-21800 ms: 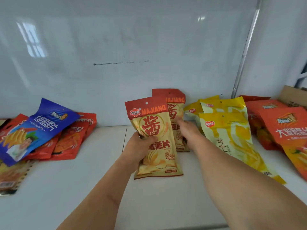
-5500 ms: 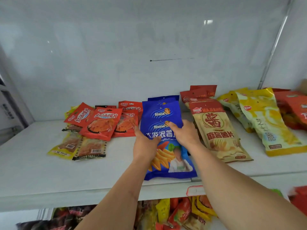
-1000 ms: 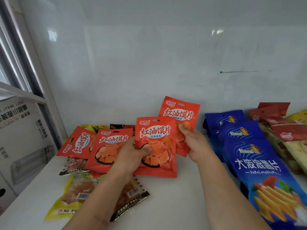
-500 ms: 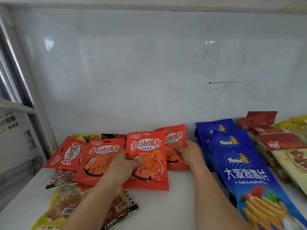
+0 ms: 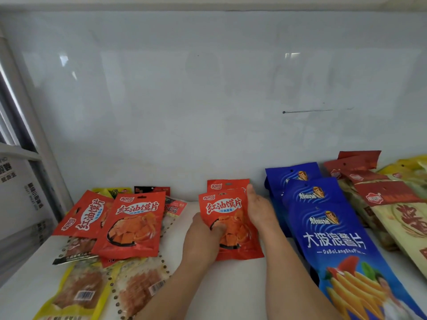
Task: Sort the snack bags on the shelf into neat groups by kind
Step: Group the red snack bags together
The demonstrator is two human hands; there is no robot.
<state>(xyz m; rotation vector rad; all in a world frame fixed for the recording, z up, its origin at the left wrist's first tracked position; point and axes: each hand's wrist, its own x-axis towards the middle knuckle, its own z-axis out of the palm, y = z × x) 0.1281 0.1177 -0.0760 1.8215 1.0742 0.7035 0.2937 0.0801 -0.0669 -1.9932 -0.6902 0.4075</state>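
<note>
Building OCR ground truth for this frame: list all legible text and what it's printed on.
"红油馍片": red bag under both hands, and red bags at left.
"大波浪薯片" and "DaBoLangShuP…": front blue bag.
Blurred or too small to read: tan bags with red tops, barcode packs, carton at far left.

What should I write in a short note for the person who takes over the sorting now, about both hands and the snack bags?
Left hand grips the front orange-red bag, thumb on its face; right hand lies flat, fingers straight, along its right edge. A second such bag stands behind it.
Done: blue bags overlap in a row on the right; red-and-beige bags beyond them.
Left: two more orange-red bags lie apart on the left, over the clear yellow-edged packs. Join the orange-red ones, then group the rest.
</note>
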